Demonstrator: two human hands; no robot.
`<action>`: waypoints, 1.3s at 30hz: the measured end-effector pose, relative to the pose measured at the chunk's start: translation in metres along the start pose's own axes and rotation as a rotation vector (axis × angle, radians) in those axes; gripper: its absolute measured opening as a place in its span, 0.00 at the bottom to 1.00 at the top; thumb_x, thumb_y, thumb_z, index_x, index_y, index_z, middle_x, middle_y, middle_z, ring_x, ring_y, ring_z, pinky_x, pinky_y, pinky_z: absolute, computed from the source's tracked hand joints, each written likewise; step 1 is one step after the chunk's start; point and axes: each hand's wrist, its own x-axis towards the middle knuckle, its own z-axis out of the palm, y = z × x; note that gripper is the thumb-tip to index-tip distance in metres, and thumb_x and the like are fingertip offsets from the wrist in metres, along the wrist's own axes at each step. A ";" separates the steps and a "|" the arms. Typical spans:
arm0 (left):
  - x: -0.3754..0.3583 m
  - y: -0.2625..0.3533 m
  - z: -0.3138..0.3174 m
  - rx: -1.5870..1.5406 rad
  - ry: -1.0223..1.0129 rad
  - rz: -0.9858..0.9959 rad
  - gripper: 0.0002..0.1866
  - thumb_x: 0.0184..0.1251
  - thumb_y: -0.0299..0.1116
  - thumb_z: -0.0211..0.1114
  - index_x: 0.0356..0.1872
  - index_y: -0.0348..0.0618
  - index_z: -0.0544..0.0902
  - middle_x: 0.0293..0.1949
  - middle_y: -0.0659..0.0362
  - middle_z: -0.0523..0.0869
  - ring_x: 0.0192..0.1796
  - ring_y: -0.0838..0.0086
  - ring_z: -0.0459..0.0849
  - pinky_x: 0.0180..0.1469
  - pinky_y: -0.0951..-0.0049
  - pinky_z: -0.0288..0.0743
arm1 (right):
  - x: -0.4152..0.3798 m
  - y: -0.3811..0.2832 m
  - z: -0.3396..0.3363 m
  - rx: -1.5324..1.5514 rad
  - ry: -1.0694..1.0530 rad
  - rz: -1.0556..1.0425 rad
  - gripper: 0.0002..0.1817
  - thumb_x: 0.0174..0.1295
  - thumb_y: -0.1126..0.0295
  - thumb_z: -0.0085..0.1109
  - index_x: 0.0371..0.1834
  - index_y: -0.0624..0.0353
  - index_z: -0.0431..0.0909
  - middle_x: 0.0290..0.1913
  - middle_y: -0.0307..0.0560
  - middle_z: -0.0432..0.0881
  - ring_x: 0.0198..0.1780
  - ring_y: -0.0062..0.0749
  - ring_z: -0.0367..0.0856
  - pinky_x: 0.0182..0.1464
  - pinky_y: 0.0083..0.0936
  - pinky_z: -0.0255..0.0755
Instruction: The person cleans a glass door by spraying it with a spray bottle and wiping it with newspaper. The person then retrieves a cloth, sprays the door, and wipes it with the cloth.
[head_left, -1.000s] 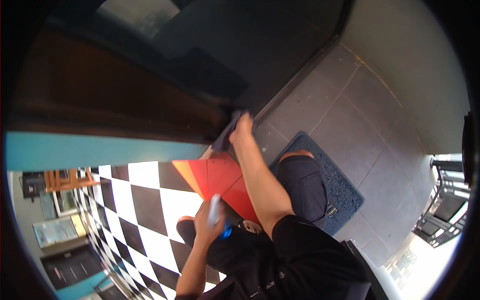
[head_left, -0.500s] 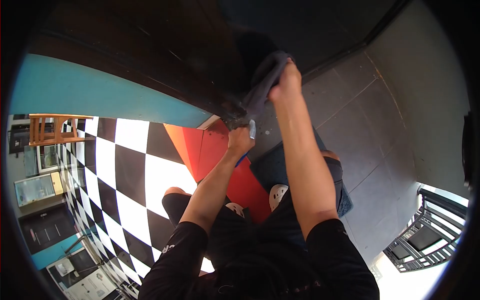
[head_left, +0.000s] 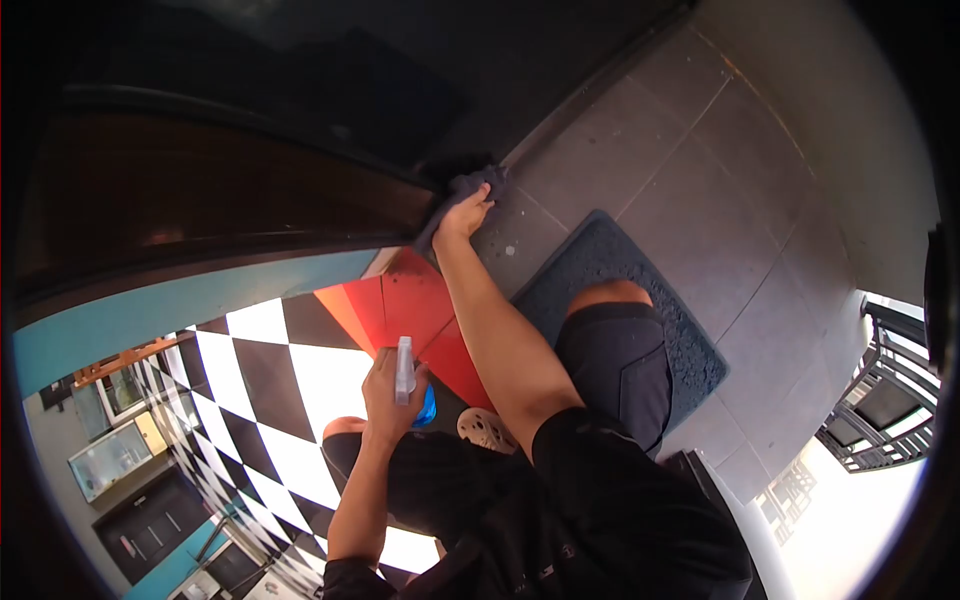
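Crouching low in a doorway, one bare knee (head_left: 606,296) hovering over a dark blue doormat (head_left: 690,350) on grey floor tiles (head_left: 700,190).

Reaching forward with the right hand (head_left: 462,212), arm fully extended, fingers closed over a dark grey cloth (head_left: 470,186) and pressing it against the bottom corner of a dark wooden door (head_left: 220,190), right where the door's lower edge is meeting the tiles and the base of a glass panel (head_left: 400,50). Cloth bunching above and beside the fingers, partly covered by them.

Holding a spray bottle (head_left: 406,372) in the left hand (head_left: 388,398), fist wrapped around the neck, white nozzle head poking upward above the knuckles, a bit of blue bottle body showing just below and to the right of the hand. Bottle staying well apart from the cloth, down near the lap, hanging over a black-and-white checkered floor (head_left: 270,390).

Lying between the two hands: a red and orange floor section (head_left: 400,305) fanning out from the door corner. Running along under the door at left: a teal strip (head_left: 160,315). Peeking out beside the right forearm: a light-coloured shoe (head_left: 488,428). Standing at far right: a dark metal railing (head_left: 880,400).
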 end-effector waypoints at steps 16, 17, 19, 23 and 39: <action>-0.051 0.077 -0.029 -0.238 0.039 -0.070 0.10 0.59 0.25 0.71 0.38 0.32 0.81 0.33 0.52 0.81 0.34 0.63 0.83 0.38 0.68 0.75 | 0.031 0.019 -0.009 0.397 -0.182 0.608 0.40 0.75 0.35 0.26 0.76 0.56 0.59 0.75 0.52 0.65 0.74 0.51 0.65 0.74 0.49 0.62; -0.053 0.081 -0.035 -0.226 0.040 -0.074 0.10 0.59 0.26 0.71 0.38 0.32 0.81 0.33 0.51 0.81 0.34 0.61 0.83 0.38 0.68 0.76 | 0.022 0.016 -0.006 0.432 -0.183 0.583 0.40 0.75 0.37 0.30 0.77 0.58 0.57 0.74 0.54 0.65 0.73 0.51 0.68 0.73 0.49 0.65; -0.055 0.084 -0.040 -0.208 0.062 -0.080 0.10 0.59 0.26 0.71 0.38 0.32 0.81 0.34 0.50 0.81 0.34 0.60 0.84 0.38 0.67 0.76 | -0.003 0.017 0.004 0.417 -0.168 0.527 0.41 0.75 0.40 0.37 0.78 0.63 0.53 0.74 0.57 0.64 0.71 0.53 0.70 0.71 0.49 0.67; -0.065 0.082 -0.035 -0.235 0.050 -0.142 0.09 0.60 0.25 0.70 0.37 0.32 0.81 0.34 0.51 0.81 0.35 0.61 0.84 0.39 0.68 0.77 | -0.135 -0.092 0.009 0.105 -0.234 0.414 0.50 0.71 0.39 0.42 0.80 0.69 0.37 0.81 0.68 0.41 0.80 0.60 0.51 0.78 0.48 0.52; -0.058 0.089 -0.045 -0.216 0.063 -0.173 0.08 0.58 0.26 0.68 0.36 0.33 0.80 0.34 0.51 0.81 0.35 0.61 0.82 0.40 0.67 0.75 | 0.022 0.018 -0.005 0.024 -0.013 0.254 0.35 0.75 0.52 0.45 0.74 0.70 0.58 0.73 0.67 0.62 0.73 0.58 0.65 0.74 0.44 0.64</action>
